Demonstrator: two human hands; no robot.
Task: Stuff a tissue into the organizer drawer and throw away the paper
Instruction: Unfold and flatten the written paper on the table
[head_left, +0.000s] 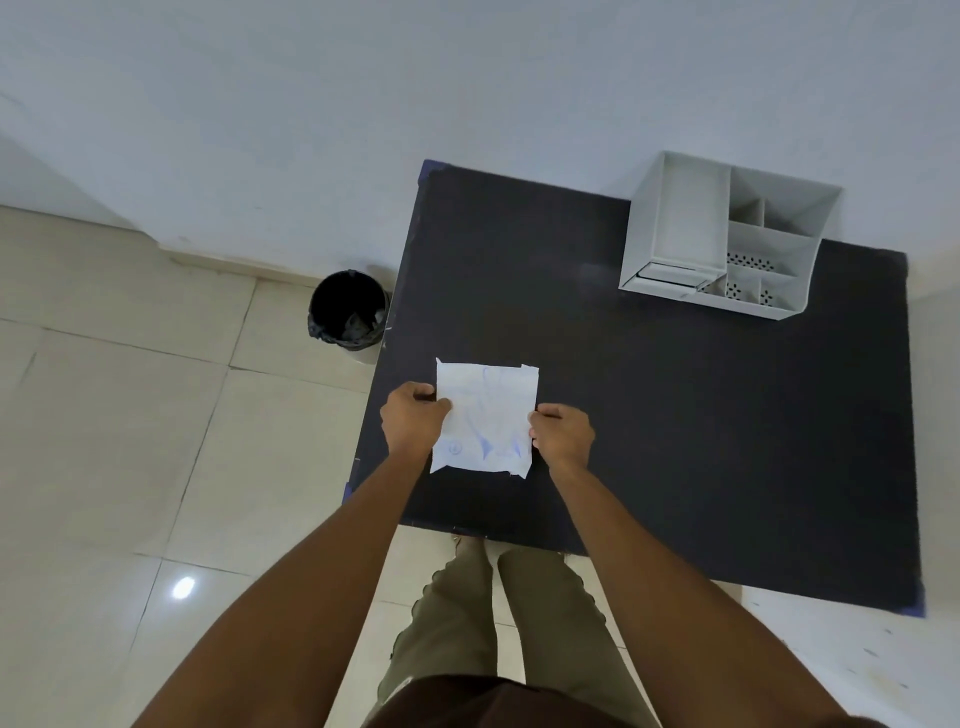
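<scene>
Hands: my left hand (414, 417) and right hand (562, 435) pinch the paper's (485, 418) side edges.
Surface (675, 441): bare around the paper.
Bin (347, 314): 10 o'clock, off the edge.
Organizer (727, 236): 1 o'clock.

My hands (415, 418) (562, 434) grip a sheet of paper (485, 415) at the desk's (675, 415) left front, and it fills the gap between them. Toward two o'clock the dark desk top lies bare all the way to the organizer (727, 234), which stands against the wall at the far edge. At ten o'clock, just past the desk's left edge, the bin (348, 312) stands open-mouthed on the floor with nothing above it.
</scene>
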